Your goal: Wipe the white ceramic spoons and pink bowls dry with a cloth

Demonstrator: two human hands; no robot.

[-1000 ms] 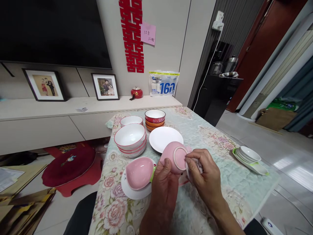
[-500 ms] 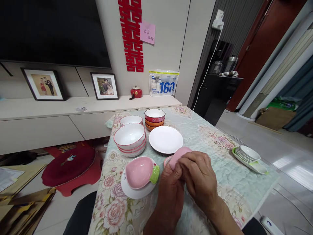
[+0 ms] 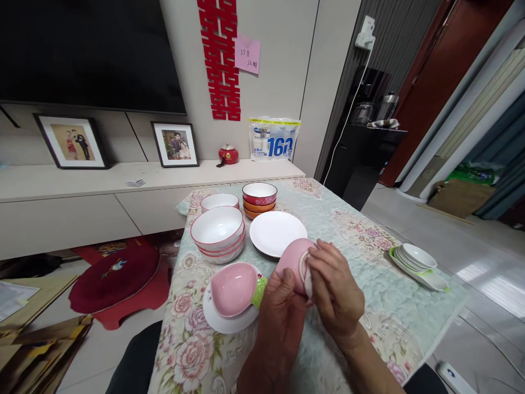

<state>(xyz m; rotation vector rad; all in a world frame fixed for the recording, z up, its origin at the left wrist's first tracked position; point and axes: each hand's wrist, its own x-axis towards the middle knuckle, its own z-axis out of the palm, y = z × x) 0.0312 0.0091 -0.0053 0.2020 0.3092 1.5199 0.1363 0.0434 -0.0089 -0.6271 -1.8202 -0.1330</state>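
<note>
A pink bowl [image 3: 292, 258] is tilted up in my left hand [image 3: 283, 306], its underside and foot ring toward me. The left thumb presses on its outer wall. My right hand [image 3: 336, 287] is closed against the bowl's right side, with a pale, crumpled cloth [image 3: 308, 283] under its fingers. Most of that cloth is hidden. Left of my hands, a pink peach-shaped dish [image 3: 233, 290] with a green leaf handle rests on a white plate [image 3: 223, 325]. Just beyond them lies a stack of white plates [image 3: 276, 232].
White bowls with red rims [image 3: 217, 230] stand stacked at the left, and red and orange bowls [image 3: 260, 201] behind. Small white dishes [image 3: 416, 257] sit on a leaf-shaped tray [image 3: 435, 282] near the table's right edge. A flowered cloth [image 3: 197, 350] covers the table.
The pink bowl has turned in my hands, so its underside and foot ring now show. My right hand has shifted with the pale cloth, which has come into view.
</note>
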